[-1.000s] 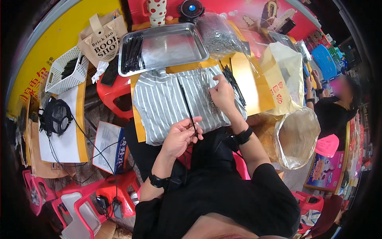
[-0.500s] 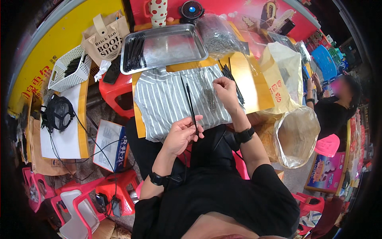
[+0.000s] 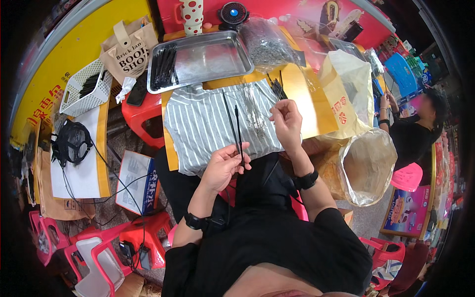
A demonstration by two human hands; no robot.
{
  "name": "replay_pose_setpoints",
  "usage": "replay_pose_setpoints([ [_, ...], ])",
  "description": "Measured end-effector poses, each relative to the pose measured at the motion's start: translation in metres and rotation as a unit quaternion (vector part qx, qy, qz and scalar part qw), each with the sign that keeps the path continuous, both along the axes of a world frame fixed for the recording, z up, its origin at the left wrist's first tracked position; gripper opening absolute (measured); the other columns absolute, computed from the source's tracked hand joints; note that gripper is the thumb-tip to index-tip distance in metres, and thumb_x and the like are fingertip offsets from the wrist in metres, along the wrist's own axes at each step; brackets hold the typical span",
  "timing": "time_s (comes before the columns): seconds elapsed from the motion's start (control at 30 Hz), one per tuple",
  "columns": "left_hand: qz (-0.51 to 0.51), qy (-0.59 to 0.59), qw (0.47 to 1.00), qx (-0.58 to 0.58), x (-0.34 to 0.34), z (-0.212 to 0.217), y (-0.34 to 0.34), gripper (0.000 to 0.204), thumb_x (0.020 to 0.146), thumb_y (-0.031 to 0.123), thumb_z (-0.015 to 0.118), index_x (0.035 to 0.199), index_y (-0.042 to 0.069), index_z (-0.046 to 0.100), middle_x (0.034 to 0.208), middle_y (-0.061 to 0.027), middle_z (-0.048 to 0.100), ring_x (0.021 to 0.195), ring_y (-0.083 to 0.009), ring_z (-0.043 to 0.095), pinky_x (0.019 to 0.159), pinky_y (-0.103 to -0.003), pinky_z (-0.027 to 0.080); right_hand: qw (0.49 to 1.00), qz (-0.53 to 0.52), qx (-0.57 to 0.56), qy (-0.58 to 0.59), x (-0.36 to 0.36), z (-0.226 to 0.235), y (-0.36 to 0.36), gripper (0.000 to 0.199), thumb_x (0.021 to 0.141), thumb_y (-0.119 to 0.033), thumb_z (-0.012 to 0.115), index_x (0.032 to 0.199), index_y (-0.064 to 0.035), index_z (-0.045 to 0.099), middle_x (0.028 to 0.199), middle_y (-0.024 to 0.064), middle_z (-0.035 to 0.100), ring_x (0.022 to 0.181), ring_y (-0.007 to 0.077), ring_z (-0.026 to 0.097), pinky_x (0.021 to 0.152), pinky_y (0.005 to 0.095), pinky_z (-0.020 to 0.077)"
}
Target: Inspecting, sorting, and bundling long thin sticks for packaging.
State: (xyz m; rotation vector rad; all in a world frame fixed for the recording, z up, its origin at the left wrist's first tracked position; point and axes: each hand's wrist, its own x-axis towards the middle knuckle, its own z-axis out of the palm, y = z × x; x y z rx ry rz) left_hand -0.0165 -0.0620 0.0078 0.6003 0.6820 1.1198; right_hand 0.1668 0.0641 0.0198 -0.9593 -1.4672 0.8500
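Holding two thin black strips (image 3: 236, 129) upright between thumb and fingertips, our left hand (image 3: 223, 167) is hovering just off the near edge of the bench (image 3: 316, 106), its grip closed tight on their lower ends while the strips are standing up and leaning slightly away over the grey striped cloth (image 3: 208, 123). We are keeping our right hand (image 3: 288, 119) raised to the right of that grip, well apart from it, fingers curled loosely together; we cannot tell whether anything thin is pinched in them. Just beyond the right hand a small bunch of black strips (image 3: 278, 89) is lying at the far right corner of the cloth, and a scatter of fine wire pieces (image 3: 252, 111) is resting on the cloth between our two hands. Farther out from both hands a steel tray (image 3: 213, 57) is sitting with more black strips (image 3: 164, 62) piled at its left end, and a clear bag of small metal parts (image 3: 269, 44) is leaning beside the tray's right edge. Off to the left of our left grip a white plastic basket (image 3: 84, 89) is standing beside a paper carrier bag (image 3: 126, 47). To the right of our right hand a large open sack (image 3: 368, 166) is gaping on the floor, and beyond it another person (image 3: 413, 136) in black is sitting.
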Motion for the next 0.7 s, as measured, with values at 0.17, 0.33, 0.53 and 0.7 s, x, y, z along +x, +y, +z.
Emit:
replay_pose_setpoints([
  [0.17,0.008,0.013,1.0,-0.006,0.003,0.003,-0.001,0.039,0.089,-0.005,0.046,0.127,-0.008,0.049,0.092,-0.0114,0.062,0.078,-0.0183,0.063,0.062,-0.023,0.048,0.989,-0.05,0.063,-0.123,0.014,-0.024,-0.016,0.01,0.084,0.005,0.058,0.093,0.0022,0.054,0.076,0.0102,0.06,0.066,0.0149,0.06,0.061,0.0257,0.0471],
  [0.33,0.004,0.041,0.999,-0.005,0.005,0.006,-0.003,0.04,0.088,-0.005,0.046,0.128,-0.009,0.047,0.093,-0.0111,0.062,0.079,-0.0173,0.063,0.064,-0.023,0.048,0.995,-0.049,0.017,-0.088,0.017,-0.015,-0.018,0.009,0.086,0.002,0.058,0.094,0.0025,0.054,0.077,0.0084,0.061,0.068,0.0143,0.06,0.063,0.0244,0.047],
  [0.53,0.011,0.094,0.995,0.032,0.008,0.002,-0.001,0.043,0.088,-0.006,0.045,0.131,-0.007,0.046,0.094,-0.0095,0.062,0.08,-0.0152,0.061,0.065,-0.022,0.047,0.961,0.108,-0.227,0.119,0.001,0.015,-0.042,0.008,0.09,-0.007,0.057,0.096,-0.0019,0.057,0.076,0.0063,0.066,0.065,0.0093,0.059,0.059,0.0203,0.0432],
  [0.7,0.021,0.122,0.989,0.077,0.009,0.001,-0.001,0.043,0.088,-0.007,0.043,0.132,-0.007,0.045,0.098,-0.0078,0.062,0.082,-0.0116,0.059,0.068,-0.021,0.047,0.917,0.177,-0.304,0.191,-0.017,-0.003,-0.065,0.009,0.089,-0.005,0.058,0.095,0.0008,0.056,0.075,0.0045,0.062,0.063,0.0092,0.058,0.057,0.0198,0.0431],
])
